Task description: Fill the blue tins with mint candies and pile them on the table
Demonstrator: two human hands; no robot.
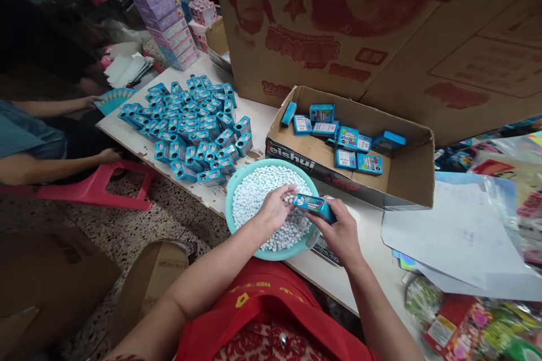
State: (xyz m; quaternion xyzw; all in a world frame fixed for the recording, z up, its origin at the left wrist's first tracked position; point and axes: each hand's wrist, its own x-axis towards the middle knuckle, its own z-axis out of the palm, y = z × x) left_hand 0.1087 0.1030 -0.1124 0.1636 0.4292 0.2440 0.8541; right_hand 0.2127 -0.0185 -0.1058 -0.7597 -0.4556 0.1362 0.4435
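Over bowl (pixel 229 198), hands (pixel 277 207) (pixel 340 232) curled inward at box (pixel 312 205)

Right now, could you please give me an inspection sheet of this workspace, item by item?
Surface: white table, paint worn at its near edge.
Job's things: teal basin full of white pellets; small blue box; cardboard tray with more blue boxes inside.
Clutter: heap of blue boxes at left; paper sheets and coloured packets at right.
Hands: left hand curled on white pellets over the basin; right hand holds the small blue box beside it.
Cables: nothing seen.
Surroundings: large carton behind; stacked purple boxes; another person's hand by a pink stool, left.
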